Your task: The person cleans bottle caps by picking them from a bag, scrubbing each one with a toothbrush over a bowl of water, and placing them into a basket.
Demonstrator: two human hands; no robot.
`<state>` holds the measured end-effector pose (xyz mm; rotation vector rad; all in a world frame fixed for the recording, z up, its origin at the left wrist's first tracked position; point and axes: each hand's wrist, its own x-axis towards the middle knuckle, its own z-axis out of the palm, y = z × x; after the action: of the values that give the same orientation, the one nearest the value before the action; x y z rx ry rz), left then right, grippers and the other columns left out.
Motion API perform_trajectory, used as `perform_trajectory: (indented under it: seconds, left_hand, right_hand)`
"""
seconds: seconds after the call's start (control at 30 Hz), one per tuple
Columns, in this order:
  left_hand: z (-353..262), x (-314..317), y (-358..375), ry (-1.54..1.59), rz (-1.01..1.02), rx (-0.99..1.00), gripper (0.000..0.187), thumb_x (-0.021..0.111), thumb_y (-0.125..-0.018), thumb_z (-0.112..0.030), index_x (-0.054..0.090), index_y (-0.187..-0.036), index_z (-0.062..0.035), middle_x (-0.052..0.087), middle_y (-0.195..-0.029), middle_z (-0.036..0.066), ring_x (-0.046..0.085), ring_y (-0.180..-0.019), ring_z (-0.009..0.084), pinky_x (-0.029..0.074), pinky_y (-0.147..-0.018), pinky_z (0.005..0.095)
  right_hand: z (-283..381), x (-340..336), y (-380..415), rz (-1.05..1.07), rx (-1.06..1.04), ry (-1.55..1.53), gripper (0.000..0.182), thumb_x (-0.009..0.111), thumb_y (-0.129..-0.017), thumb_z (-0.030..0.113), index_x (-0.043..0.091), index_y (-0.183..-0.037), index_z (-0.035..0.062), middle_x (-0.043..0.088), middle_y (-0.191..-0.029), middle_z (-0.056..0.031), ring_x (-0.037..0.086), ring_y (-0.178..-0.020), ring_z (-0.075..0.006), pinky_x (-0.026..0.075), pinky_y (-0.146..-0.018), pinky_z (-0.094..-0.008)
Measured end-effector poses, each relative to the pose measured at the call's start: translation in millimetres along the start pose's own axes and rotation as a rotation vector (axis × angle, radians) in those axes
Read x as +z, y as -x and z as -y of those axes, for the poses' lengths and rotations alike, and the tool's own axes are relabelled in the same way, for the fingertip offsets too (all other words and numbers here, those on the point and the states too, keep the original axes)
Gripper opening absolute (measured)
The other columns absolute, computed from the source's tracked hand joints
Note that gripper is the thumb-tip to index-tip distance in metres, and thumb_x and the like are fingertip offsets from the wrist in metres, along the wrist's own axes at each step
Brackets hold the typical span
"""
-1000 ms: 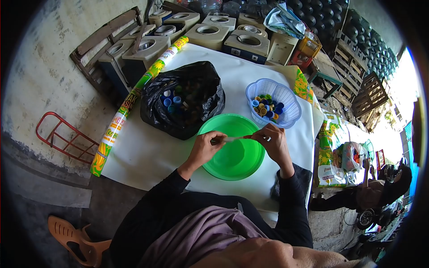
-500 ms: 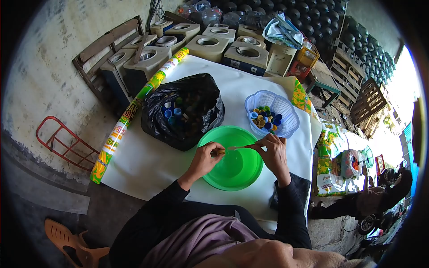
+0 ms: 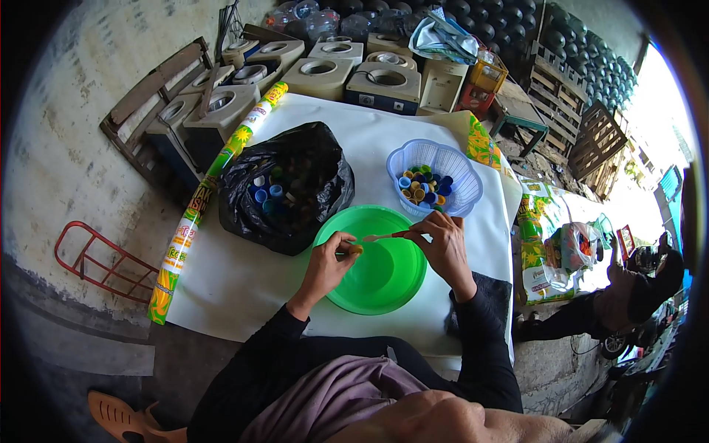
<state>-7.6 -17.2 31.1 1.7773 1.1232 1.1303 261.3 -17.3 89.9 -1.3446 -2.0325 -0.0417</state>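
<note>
My left hand [image 3: 327, 267] pinches a small yellowish bottle cap [image 3: 357, 249] over the left side of a bright green basin [image 3: 375, 304]. Between the fingers of my right hand [image 3: 447, 249] is a toothbrush [image 3: 385, 236] with a red handle and pale head, its tip pointing at the cap without clearly touching it. Water seems to lie in the basin. Behind it on the left, a black plastic bag [image 3: 244, 196] stands open with many caps inside. A blue-violet plastic basket [image 3: 465, 181] at the back right holds blue, yellow and green caps [image 3: 425, 188].
White sheeting [image 3: 214, 288] covers the table, with a printed roll [image 3: 196, 207] along its left edge. A dark cloth [image 3: 484, 299] lies by my right forearm. Beyond are water dispensers [image 3: 317, 70], a red trolley [image 3: 103, 258] and a person [image 3: 620, 299] at the right.
The whole view has shifted slightly left as my head turned. My left hand has tilted the cap, showing more of its yellow side. Both hands keep their hold above the basin.
</note>
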Motion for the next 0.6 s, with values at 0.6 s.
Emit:
perform_trajectory:
  seconds: [0.6]
  left_hand:
    - [-1.7,-2.3,1.7,0.058,0.061,0.001,0.027,0.074,-0.095,0.0,0.066,-0.12,0.0056,0.076,-0.1,0.012,0.076,-0.094,0.0162,0.062,-0.083,0.0293]
  right_hand:
    - [-18.5,11.7,0.8,0.142,0.123,-0.298,0.015,0.082,-0.086,0.025,0.082,-0.091,0.0108,0.065,-0.08,-0.0007,0.063,-0.083,-0.0176,0.036,-0.088,-0.038]
